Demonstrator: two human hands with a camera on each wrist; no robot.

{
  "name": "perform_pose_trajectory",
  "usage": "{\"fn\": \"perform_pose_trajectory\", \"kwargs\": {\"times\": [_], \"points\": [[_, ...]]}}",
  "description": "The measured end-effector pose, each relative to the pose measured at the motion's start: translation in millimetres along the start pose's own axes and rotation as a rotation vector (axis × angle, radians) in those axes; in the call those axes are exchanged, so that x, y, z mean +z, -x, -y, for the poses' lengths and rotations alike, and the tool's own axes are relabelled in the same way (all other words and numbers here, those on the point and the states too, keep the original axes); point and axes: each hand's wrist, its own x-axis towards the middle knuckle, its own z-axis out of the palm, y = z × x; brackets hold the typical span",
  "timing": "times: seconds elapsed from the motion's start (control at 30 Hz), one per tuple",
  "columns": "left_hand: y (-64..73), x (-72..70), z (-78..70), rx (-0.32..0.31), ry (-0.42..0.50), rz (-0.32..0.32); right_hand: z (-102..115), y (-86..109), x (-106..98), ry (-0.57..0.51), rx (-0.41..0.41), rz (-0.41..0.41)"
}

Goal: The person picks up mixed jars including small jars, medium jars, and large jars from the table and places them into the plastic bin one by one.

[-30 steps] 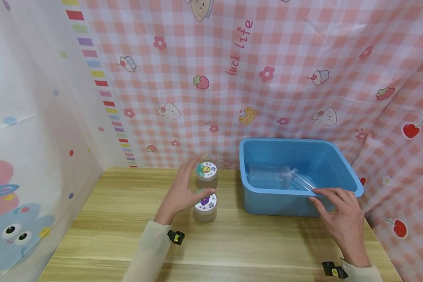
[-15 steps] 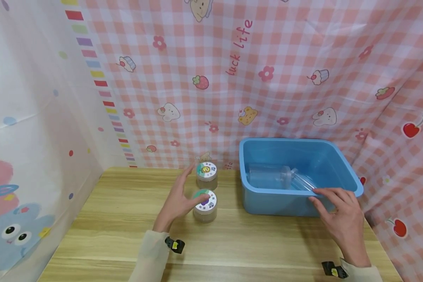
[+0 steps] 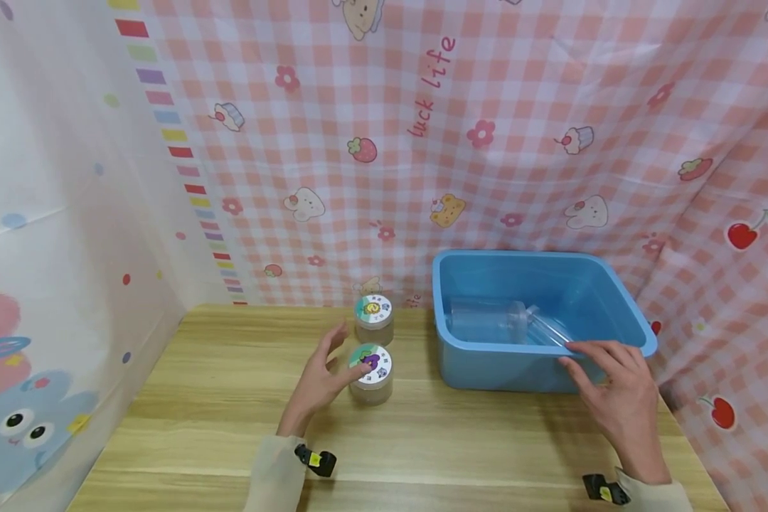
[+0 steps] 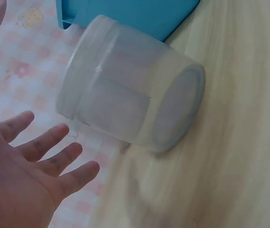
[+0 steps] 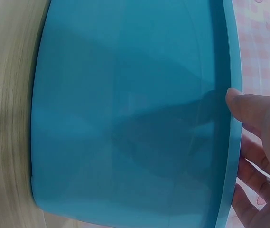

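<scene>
"At the middle of the table point(image 3: 461, 444), what are we nearest?"

"The front jar point(image 3: 377, 386), upright, its printed lid point(image 3: 380, 360) on top. Our left hand point(image 3: 313, 391) is at nine o'clock from it, spread wide and holding nothing. Its fingers point(image 4: 79, 178) are just beside the jar; whether the thumb brushes the lid, we cannot tell."

"And our right hand point(image 3: 626, 402)?"

"Over at three o'clock, pinching the rim point(image 3: 505, 348) of the blue tub point(image 3: 505, 370) near the tub's five o'clock corner, thumb outside, fingers over the lip. The tub sits between two and three o'clock from the jar. Inside it a clear container point(image 3: 480, 323) lies on its side, with a slim clear tube point(image 3: 549, 331) at its three o'clock."

"How would we expect the jar to handle?"

"Light, probably, though we can't make out any contents. The cloudy plastic looks smooth enough to slip and might give under a hard squeeze. We'd hold it round the body, below the lid, since the lid could twist loose. We'd also mind the back jar point(image 3: 375, 327), close by at twelve o'clock."

"And the tub?"

"Stiffer, we'd guess, with a good lip to hook. Lifted by that one corner, it would likely tip."
</scene>
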Motion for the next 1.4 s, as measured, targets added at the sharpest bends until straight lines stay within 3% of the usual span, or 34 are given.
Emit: {"fn": "perform_pose_trajectory", "kwargs": {"times": [0.23, 0.67, 0.77, 1.4], "points": [[-0.2, 5.1, 13.8, -0.016, 0.066, 0.054, 1.0, -0.2, 1.0, -0.007, 0.002, -0.001], [3.8, 14.8, 23.9, -0.05, 0.075, 0.098, -0.4, 0.4, 1.2, -0.02, -0.017, 0.004], [3.7, 15.6, 26.1, -0.028, 0.057, 0.102, -0.2, -0.1, 0.8, -0.02, -0.017, 0.004], [3.6, 16.0, 24.3, 0.001, 0.077, 0.098, 0.0, -0.8, 0.2, -0.019, -0.005, -0.004]]}}
